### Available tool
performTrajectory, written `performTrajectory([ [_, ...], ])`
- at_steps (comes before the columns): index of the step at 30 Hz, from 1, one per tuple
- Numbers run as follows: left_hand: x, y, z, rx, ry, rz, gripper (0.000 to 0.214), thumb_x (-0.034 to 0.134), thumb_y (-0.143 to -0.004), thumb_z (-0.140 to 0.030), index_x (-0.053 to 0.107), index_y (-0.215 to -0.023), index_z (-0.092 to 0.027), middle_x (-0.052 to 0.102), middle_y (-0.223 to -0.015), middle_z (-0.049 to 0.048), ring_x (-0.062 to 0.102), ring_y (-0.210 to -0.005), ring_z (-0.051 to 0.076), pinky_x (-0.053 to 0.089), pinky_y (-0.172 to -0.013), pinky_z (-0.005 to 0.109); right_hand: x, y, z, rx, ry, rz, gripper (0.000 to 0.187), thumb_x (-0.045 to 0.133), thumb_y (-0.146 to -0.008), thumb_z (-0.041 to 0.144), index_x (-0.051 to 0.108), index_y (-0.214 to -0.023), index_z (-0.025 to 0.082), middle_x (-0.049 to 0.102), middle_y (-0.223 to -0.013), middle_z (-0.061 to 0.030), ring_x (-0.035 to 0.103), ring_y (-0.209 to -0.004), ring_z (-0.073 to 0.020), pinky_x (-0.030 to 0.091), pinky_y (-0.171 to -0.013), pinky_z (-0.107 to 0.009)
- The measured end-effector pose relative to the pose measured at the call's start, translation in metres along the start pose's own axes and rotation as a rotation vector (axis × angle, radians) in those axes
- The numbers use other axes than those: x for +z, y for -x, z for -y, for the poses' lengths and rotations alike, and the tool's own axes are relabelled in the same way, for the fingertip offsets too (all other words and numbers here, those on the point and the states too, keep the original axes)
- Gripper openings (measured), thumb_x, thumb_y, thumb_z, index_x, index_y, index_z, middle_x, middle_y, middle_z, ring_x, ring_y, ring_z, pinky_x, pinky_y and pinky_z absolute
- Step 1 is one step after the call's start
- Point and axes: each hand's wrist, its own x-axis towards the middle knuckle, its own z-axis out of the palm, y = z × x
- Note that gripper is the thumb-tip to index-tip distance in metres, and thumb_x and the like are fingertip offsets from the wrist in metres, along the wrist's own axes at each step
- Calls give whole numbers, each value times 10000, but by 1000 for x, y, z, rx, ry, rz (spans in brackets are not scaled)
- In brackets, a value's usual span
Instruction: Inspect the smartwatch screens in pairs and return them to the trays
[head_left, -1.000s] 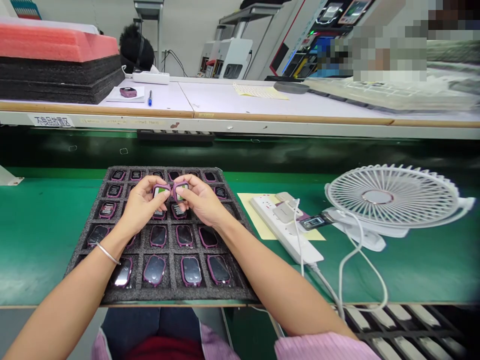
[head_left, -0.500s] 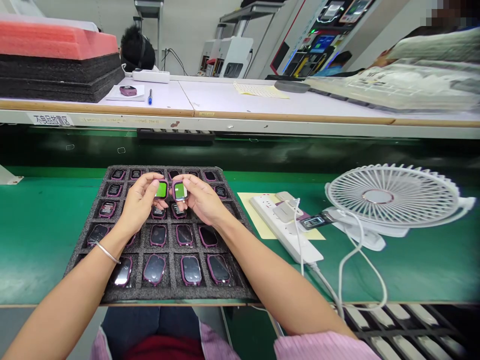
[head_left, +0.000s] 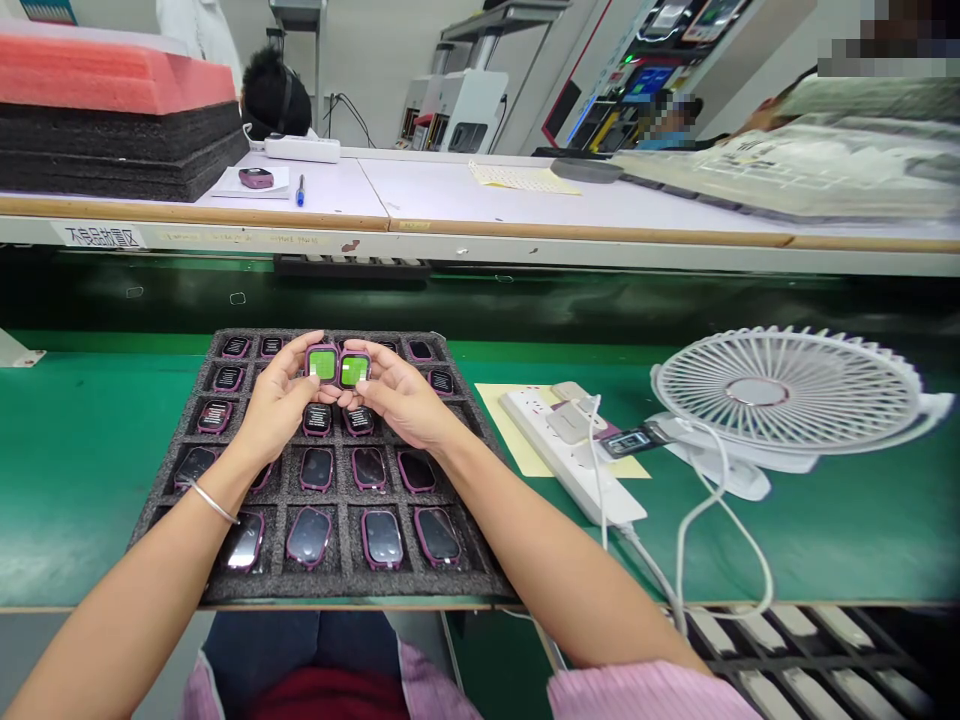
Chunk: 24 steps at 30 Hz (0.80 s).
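Observation:
My left hand (head_left: 276, 402) grips a small purple-cased watch body with a lit green screen (head_left: 322, 363). Beside it, my right hand (head_left: 401, 398) pinches a second watch body with a green screen (head_left: 353, 370). Both are held side by side, screens up, above the far half of a black foam tray (head_left: 341, 585). The tray's pockets hold several more purple watch bodies (head_left: 382, 540) with dark screens. A thin bracelet circles my left wrist.
The tray lies on a green conveyor belt (head_left: 75, 470). To the right are a white power strip (head_left: 570, 460) with plugged cables, a yellow sheet, and a white fan (head_left: 784, 390) lying face up. Behind stands a white bench with stacked foam (head_left: 112, 130), a pen and papers.
Both watch bodies have been turned screen-up and lifted slightly toward the far side of the tray; their green screens now face the camera fully.

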Motion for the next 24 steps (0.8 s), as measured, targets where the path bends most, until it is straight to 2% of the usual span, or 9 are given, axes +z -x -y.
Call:
performTrajectory([
  [7,-1,-1,2,59,-34,31,588,638,-772,-130,539,-1348,-193,642,-1219,77,675,-858,111,600,-798,242,-3,-1,-3,-40,31,5,539,737,-782,233,514,-1270,278,637,-1100,-26,665,-780,-129,577,-785,-317],
  [12,1,2,0,-11,3,65,652,664,-723,-120,547,-1359,-200,658,-1233,72,710,-802,114,605,-825,276,0,-1,0,-13,41,-58,458,773,-758,281,551,-1158,248,631,-921,12,632,-658,-112,537,-630,-265],
  [16,2,4,-4,-66,-3,63,626,615,-704,-130,586,-1326,-199,685,-1208,63,734,-776,136,621,-807,309,1,-2,2,6,58,-125,366,779,-760,348,576,-1041,231,612,-846,29,579,-566,-90,475,-525,-240],
  [24,2,4,-9,-117,68,18,557,610,-737,-220,618,-1293,-185,684,-1196,74,743,-717,151,624,-762,338,2,-1,7,16,24,-105,414,657,-652,164,583,-1054,234,633,-835,40,606,-577,-108,461,-539,-255],
])
